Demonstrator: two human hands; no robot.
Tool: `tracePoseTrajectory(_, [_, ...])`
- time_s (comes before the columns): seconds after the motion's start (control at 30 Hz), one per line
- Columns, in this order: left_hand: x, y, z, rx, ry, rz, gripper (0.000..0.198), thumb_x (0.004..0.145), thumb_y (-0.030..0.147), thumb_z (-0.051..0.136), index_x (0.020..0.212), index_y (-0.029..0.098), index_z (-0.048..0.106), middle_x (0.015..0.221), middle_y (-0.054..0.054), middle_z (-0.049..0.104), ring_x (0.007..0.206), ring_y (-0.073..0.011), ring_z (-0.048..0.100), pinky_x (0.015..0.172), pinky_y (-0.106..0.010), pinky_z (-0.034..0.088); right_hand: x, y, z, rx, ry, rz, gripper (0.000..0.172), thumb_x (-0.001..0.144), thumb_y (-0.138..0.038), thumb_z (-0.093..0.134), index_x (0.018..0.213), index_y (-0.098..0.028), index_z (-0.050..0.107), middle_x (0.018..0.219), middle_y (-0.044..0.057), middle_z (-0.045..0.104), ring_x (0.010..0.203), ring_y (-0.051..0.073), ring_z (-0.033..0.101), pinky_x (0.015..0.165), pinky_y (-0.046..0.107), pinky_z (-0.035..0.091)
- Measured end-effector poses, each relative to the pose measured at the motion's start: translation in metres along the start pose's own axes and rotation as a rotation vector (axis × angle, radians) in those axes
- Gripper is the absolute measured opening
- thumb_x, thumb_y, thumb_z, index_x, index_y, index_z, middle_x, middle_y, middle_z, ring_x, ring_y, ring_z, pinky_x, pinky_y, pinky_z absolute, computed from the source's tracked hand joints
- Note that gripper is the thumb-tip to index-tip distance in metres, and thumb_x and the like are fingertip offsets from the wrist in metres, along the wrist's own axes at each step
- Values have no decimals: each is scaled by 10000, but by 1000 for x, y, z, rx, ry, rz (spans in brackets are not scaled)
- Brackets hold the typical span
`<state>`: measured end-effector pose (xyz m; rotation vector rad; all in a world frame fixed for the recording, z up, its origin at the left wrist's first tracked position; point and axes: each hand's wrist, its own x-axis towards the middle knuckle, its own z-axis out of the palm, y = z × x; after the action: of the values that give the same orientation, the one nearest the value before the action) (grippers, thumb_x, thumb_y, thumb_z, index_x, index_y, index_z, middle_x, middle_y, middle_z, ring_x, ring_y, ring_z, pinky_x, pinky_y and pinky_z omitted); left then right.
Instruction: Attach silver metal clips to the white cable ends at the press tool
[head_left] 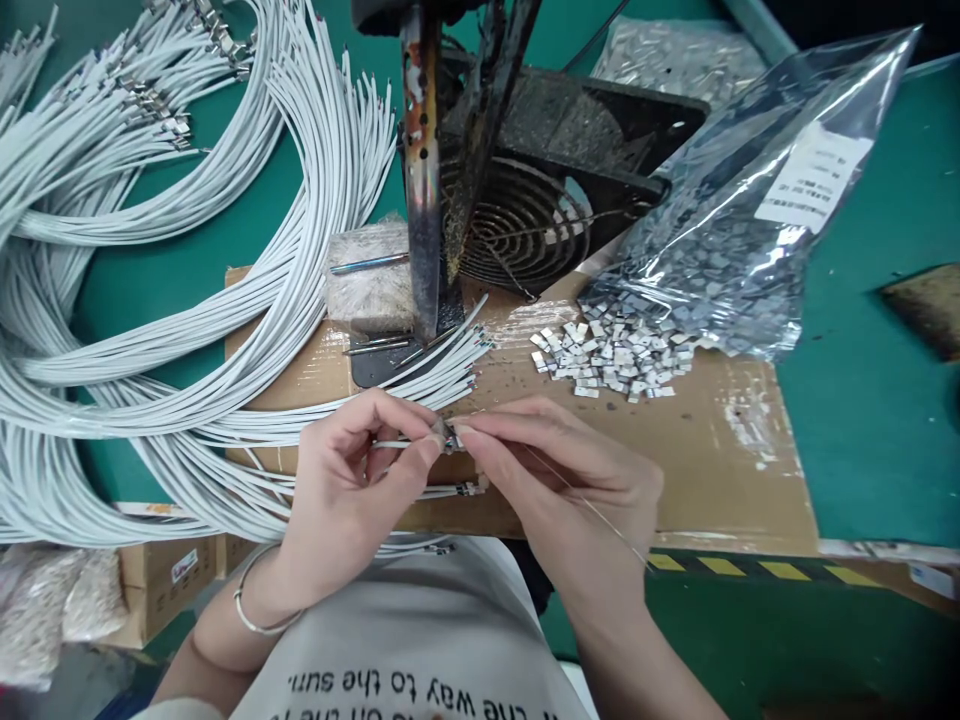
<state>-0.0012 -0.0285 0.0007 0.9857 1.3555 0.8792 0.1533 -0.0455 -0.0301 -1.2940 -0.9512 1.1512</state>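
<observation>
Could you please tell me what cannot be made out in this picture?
Head view: the small piece between left hand and right hand, mostly hidden by fingertips.
Head view: print on the bag label, too small.
Head view: some white cables, cut off by the left edge.
Head view: shirt lettering, partly cut off by the bottom edge.

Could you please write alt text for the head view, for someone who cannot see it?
A person's left hand pinches a white cable near its end, and the right hand meets it there, a thin wire crossing that hand. Bundled white cables lie at left; beyond, small silvery pieces lie on cardboard near a plastic bag and black fan.
</observation>
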Motion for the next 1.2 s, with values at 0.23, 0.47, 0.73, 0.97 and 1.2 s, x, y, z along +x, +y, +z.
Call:
tracePoseTrajectory(0.23, [0,0,0,-14,7,-6,153,885,102,775,762,182,729,840,-27,764,762,-124,669,691,-194,542,-2,2,-1,-19,-3,-36,265,884,-79,778,938,-318,880,845,-21,813,677,112,720,633,229,609])
tracePoseTrajectory(0.47, [-1,-1,1,7,12,3,148,900,119,774,775,187,736,860,-24,772,742,-112,649,654,-180,518,-5,5,-2,-25,-3,-70,282,896,-73,783,976,-327,877,867,-45,801,737,81,731,671,175,608])
tracePoseTrajectory(0.73, [-1,-2,0,14,-1,40,156,918,99,754,802,202,748,885,-6,781,808,-99,685,720,-146,539,-2,5,-1,-37,-1,-87,269,893,-66,784,965,-309,876,869,-44,803,730,78,733,679,175,613])
tracePoseTrajectory(0.97, [-2,-4,-1,81,17,57,146,905,130,767,786,208,737,870,-17,779,787,-122,670,638,-172,516,-3,7,-1,-32,0,-97,268,897,-67,779,975,-305,872,866,-41,802,712,83,725,650,187,606])
tracePoseTrajectory(1.2, [2,-4,1,97,29,53,156,885,97,758,774,202,730,866,-13,790,764,-107,677,607,-160,491,-5,8,-2,-137,28,-150,201,934,-123,768,1002,-290,856,886,-20,780,732,112,702,653,236,588])
